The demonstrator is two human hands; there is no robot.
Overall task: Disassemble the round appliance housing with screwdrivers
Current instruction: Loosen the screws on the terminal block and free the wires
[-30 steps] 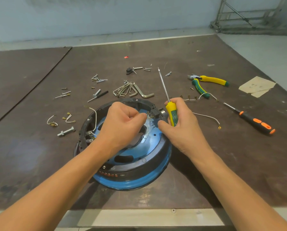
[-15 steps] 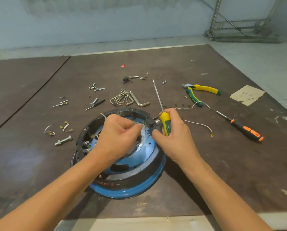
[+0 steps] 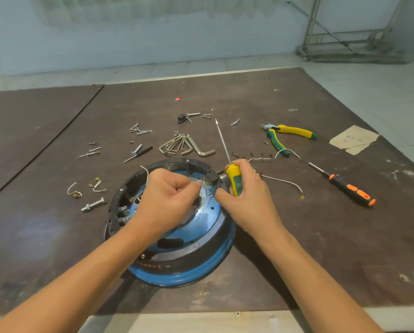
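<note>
Hardly a change from half a second ago: the left hand (image 3: 167,200) is still curled, thumb and forefinger pinching a small brass terminal (image 3: 204,183) at the far rim of the round housing (image 3: 182,275), which sits on the brown table (image 3: 321,241) right in front of the person. The right hand (image 3: 249,203) keeps its fingers wrapped round the yellow screwdriver (image 3: 234,180), shaft pointing up and away. Inside the housing's black ring there's a white wire (image 3: 147,175) and brass tabs (image 3: 132,199).

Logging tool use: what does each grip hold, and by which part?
The right grip holds the yellow screwdriver by its handle. The left grip pinches the end of a small metal terminal inside the housing.
</note>
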